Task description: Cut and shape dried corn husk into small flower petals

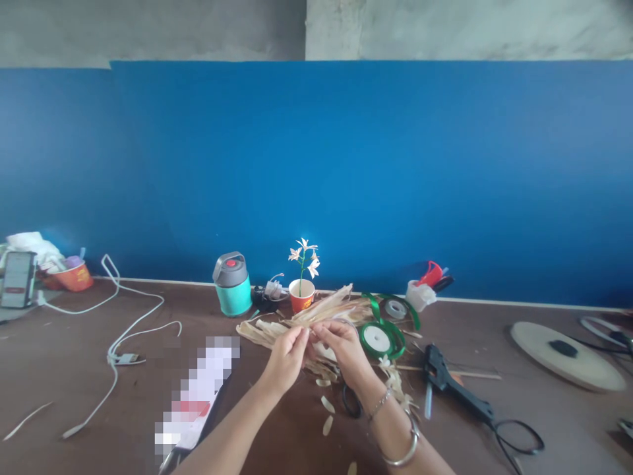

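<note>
My left hand [291, 351] and my right hand [342, 344] meet fingertip to fingertip, both pinched closed. Whatever is between the fingers is too small and hidden to make out. Just behind and beneath them lies a heap of dried corn husks [332, 307]. Right of my right hand rests a spool of green ribbon [378, 338]. Pale cut petals [327, 405] are scattered on the brown table [277, 429] below my hands. Beyond the husks, a paper cup [301, 297] holds a green stem with white flowers [312, 266].
A black glue gun [452, 382] with its cord lies to the right, near a round disc [566, 356]. At the back stand a turquoise flask [233, 290] and a white cup of tools [420, 295]. White cables [116, 336] and a partly blurred phone-like device [202, 396] lie leftward.
</note>
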A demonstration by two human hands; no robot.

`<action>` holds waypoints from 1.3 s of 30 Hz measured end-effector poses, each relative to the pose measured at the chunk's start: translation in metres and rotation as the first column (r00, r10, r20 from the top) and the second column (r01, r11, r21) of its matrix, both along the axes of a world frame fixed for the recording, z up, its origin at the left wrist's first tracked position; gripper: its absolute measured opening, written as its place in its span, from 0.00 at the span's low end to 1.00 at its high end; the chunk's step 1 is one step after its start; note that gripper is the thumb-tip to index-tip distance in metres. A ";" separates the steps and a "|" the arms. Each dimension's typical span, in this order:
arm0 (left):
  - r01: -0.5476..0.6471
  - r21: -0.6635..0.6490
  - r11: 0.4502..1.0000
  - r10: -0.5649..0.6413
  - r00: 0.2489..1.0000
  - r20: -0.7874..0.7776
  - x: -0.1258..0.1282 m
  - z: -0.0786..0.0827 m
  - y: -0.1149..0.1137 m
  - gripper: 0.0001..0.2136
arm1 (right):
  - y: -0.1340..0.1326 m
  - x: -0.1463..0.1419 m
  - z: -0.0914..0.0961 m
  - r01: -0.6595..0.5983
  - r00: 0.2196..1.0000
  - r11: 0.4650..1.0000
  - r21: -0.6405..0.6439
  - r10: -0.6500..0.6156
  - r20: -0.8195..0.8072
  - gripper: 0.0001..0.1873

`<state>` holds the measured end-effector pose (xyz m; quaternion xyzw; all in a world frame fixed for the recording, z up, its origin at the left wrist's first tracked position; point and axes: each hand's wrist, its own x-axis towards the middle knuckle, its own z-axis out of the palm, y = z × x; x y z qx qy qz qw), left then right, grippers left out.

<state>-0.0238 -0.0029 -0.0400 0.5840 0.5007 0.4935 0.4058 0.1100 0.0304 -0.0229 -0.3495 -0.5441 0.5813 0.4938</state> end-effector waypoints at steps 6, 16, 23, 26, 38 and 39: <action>-0.025 -0.030 0.999 0.027 0.999 0.041 0.001 -0.001 0.001 0.20 | -0.001 -0.003 0.000 0.050 0.999 0.999 0.000 -0.050 0.001 0.17; 0.017 -0.049 0.999 -0.009 0.985 0.174 -0.001 0.000 0.002 0.20 | 0.002 0.000 -0.006 0.019 0.989 0.990 0.138 -0.039 0.144 0.12; 0.111 -0.062 0.992 -0.099 0.979 0.181 -0.005 0.001 0.003 0.20 | -0.001 0.001 -0.006 0.065 0.965 0.956 0.285 -0.133 0.228 0.08; 0.104 -0.047 0.993 -0.095 0.983 0.157 -0.006 -0.001 0.004 0.21 | -0.001 -0.001 -0.007 0.064 0.967 0.933 0.355 -0.147 0.210 0.02; 0.043 -0.033 0.999 -0.037 0.983 0.179 -0.004 0.006 0.001 0.11 | 0.005 0.004 -0.009 0.077 0.981 0.964 0.255 -0.119 0.152 0.10; 0.045 -0.033 0.998 -0.038 0.983 0.178 -0.004 0.007 0.001 0.11 | 0.005 0.004 -0.009 0.073 0.982 0.966 0.248 -0.113 0.151 0.11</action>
